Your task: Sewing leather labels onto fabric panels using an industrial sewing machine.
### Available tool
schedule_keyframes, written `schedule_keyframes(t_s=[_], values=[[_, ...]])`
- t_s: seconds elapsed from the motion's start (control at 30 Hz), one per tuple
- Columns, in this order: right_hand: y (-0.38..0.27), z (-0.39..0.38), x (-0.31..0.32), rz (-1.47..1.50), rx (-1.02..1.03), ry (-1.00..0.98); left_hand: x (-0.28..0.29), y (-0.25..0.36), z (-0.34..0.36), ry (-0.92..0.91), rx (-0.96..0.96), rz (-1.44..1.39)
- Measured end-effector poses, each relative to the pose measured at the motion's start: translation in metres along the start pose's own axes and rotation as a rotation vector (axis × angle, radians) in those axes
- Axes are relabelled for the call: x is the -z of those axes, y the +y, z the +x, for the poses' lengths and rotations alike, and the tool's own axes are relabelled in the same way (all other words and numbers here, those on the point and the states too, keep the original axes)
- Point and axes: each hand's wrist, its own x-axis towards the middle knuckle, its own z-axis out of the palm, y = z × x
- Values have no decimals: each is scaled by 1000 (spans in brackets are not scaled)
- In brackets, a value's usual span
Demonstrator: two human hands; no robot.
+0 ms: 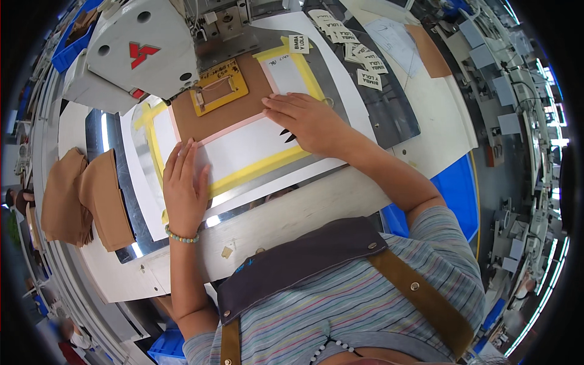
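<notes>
A brown panel [252, 73] with pink edging lies on a white sheet [240, 146] framed by yellow tape, under a sewing machine head [143, 45]. On the panel sits a yellow plate [242, 89] with a cut-out middle. My left hand [184, 185] is open, its fingers lying flat by the panel's near left corner. The fingertips of my right hand [310, 125] rest on the panel's near right corner. Two black pointed tips, like those of thread snips [289, 135], stick out beneath that palm; their other end is hidden in the hand.
Cut brown pieces [108, 201] lie stacked at the left. Several cream labels [369, 79] spread across the dark plate at the far right, and one label [298, 44] lies at the frame's far corner. A paper pattern [392, 45] is beyond. A blue bin [456, 194] stands below the table's right edge.
</notes>
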Motion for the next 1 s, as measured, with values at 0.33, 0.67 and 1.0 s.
schedule_keyframes(t_s=[0.33, 0.67, 1.0], values=[[77, 65, 40, -308, -403, 3, -1, -4, -1, -1, 3, -22], [108, 79, 23, -390, -388, 30, 6, -3, -5, 21, -15, -14], [-17, 81, 32, 442, 184, 319, 11, 19, 38, -227, 650, -1748]])
